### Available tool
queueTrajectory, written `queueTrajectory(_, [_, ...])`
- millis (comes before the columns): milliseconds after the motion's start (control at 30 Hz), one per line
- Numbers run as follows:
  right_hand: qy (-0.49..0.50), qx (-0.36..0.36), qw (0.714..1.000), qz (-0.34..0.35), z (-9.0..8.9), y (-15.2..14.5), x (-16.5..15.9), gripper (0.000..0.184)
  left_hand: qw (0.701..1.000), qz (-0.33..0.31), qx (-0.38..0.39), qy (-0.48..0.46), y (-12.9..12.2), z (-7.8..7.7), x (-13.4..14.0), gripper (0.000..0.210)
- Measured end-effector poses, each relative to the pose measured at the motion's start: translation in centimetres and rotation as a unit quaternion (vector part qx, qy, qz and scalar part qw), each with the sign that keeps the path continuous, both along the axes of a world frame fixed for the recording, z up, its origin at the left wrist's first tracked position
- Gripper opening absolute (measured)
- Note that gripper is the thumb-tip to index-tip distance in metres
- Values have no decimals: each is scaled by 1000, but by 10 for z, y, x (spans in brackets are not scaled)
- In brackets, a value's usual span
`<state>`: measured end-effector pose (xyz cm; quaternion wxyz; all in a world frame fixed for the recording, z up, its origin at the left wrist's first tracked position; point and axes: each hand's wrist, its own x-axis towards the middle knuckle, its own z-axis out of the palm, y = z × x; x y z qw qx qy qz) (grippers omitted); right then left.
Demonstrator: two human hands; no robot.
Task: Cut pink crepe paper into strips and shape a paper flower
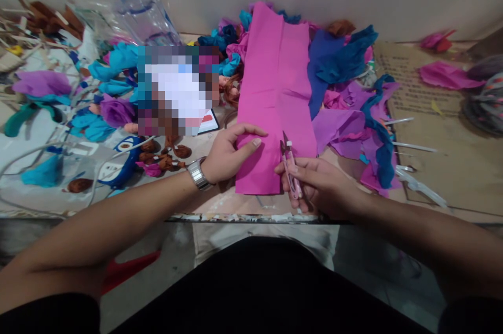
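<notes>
A long sheet of bright pink paper (275,62) lies across the table, creased lengthwise and crosswise, its near end close to the table's front edge. My left hand (236,153) rests on the left side of this sheet, thumb and forefinger apart, holding nothing; its other fingers are mostly hidden. In my right hand (314,182) is a pair of thread snips (291,174) with pink handles. Their dark blades point away from me over the sheet's middle, beside what looks like a split from its near edge. Whether the blades touch the paper I cannot tell.
Crumpled blue and purple paper (341,62) crowds the sheet's right side, by flat cardboard (444,166). Paper flowers (118,109), a blurred-out phone-like device (208,121), a cable (96,177) and a blue tape roll (128,166) lie left. Behind stands a plastic bottle (147,20).
</notes>
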<state>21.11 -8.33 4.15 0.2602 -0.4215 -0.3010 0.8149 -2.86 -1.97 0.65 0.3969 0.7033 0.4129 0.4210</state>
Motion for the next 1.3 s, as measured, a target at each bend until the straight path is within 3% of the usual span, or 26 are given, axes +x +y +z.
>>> queueTrajectory(400, [16, -8, 1000, 2, 1, 0, -1, 34, 999, 9, -43, -15, 3, -1, -1, 22])
queueTrajectory(733, [11, 14, 1000, -4, -5, 0, 0, 35, 999, -44, -9, -17, 0, -3, -1, 25])
queueTrajectory(1300, [36, 21, 999, 5, -9, 0, 0, 33, 999, -46, 17, 0, -2, -3, 0, 24])
